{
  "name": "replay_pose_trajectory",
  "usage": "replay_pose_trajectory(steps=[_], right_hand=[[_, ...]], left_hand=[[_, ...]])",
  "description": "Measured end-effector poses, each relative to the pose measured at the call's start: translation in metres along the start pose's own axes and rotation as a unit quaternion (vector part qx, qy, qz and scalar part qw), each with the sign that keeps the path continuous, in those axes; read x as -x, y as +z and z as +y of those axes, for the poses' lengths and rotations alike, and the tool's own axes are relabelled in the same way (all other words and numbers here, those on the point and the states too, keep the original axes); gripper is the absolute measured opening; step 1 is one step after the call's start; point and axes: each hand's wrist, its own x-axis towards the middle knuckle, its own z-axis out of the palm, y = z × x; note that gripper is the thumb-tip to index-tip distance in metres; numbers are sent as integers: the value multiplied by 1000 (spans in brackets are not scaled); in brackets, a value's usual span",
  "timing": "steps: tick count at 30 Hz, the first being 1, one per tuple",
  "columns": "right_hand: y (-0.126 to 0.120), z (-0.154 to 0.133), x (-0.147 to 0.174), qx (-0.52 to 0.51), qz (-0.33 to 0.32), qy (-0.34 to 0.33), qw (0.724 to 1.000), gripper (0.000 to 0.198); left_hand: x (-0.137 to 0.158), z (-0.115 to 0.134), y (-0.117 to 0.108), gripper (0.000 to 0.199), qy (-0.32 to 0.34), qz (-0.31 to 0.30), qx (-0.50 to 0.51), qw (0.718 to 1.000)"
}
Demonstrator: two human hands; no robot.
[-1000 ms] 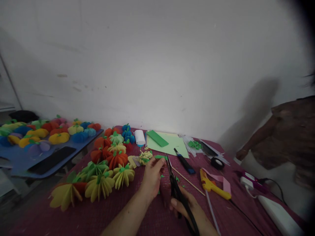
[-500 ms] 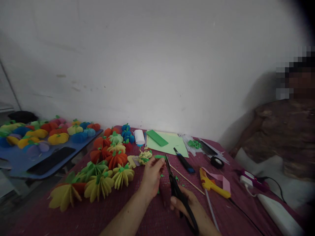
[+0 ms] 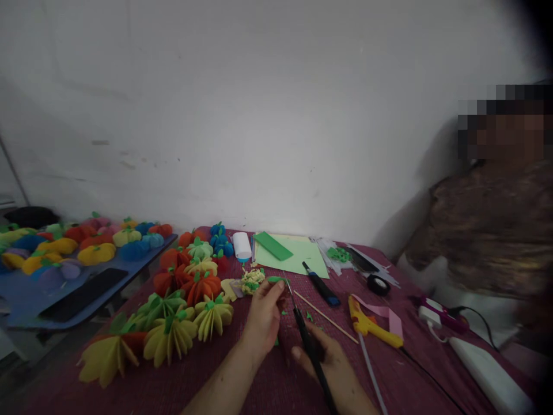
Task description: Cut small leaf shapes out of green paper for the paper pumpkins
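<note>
Between the thumb and fingers of my left hand [image 3: 264, 314] is a small piece of green paper [image 3: 276, 279]. My right hand [image 3: 330, 357] grips black-handled scissors [image 3: 307, 340], their blades pointing up at the green paper and seen nearly edge-on. The blade tips are beside the left fingertips; whether they touch the paper I cannot tell. Small green scraps [image 3: 309, 316] lie on the cloth near the hands. Just beyond the left hand is a small heap of cream and green paper bits [image 3: 252, 280]. A thin wooden stick [image 3: 328, 317] lies right of the scissors.
Paper pumpkins [image 3: 170, 337] fill the table's left side; more [image 3: 97, 252] stand on a blue table [image 3: 26, 300]. A utility knife [image 3: 320, 283], pale green sheets [image 3: 302, 259], a yellow glue gun [image 3: 375, 328], black tape [image 3: 378, 284] and a power strip [image 3: 443, 314] lie around. A person [image 3: 492, 225] sits at right.
The scissors have turned from a wider view to nearly edge-on in my right hand. My left hand keeps the green paper. The whole view has shifted slightly.
</note>
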Motion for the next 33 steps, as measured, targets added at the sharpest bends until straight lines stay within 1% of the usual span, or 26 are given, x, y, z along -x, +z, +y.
replay_pose_trajectory(steps=[7, 14, 18, 22, 25, 29, 33], right_hand=[[-2, 13, -3, 1, -14, -9, 1000, 42], [-3, 7, -2, -9, -28, -15, 999, 42], [-3, 11, -2, -24, -27, -10, 999, 40], [-3, 14, -3, -18, -34, -20, 999, 39], [-3, 13, -2, -12, -37, -26, 999, 39], [-4, 12, -3, -5, -37, -15, 999, 39], [-4, 13, -4, -17, -39, -17, 999, 40]], left_hand=[[-2, -1, -2, 26, 3, -3, -10, 1000], [-1, 0, 0, 25, 8, -4, -8, 1000], [1, 1, 3, 27, 8, 5, -18, 1000], [1, 1, 3, 28, 9, 5, -24, 1000], [0, 1, 2, 27, 10, 3, -19, 1000], [-1, 1, 1, 25, 3, -7, -7, 1000], [-1, 1, 1, 24, -2, -11, 4, 1000]])
